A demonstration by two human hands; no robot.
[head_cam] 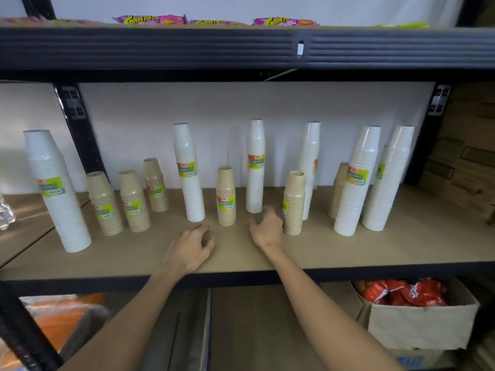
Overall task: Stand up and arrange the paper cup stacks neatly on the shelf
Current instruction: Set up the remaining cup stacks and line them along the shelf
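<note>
Several wrapped paper cup stacks stand upright on the brown shelf board [316, 253]. Tall white stacks [188, 172] [255, 167] [57, 191] alternate with short tan stacks [226, 196] [293, 203]. More white stacks [356, 183] [388, 180] stand at the right. My left hand [192, 246] rests on the board in front of the middle white stack, fingers loosely curled, holding nothing. My right hand [266, 227] hovers between a tall white stack and a short tan stack, fingers spread, gripping neither.
A black metal beam [241, 49] of the upper shelf, carrying pink snack bags [150, 20], runs overhead. Black uprights [77, 129] frame the bay. Below sits a cardboard box [417, 325] of red packets. Brown cartons [466, 156] stand at the right.
</note>
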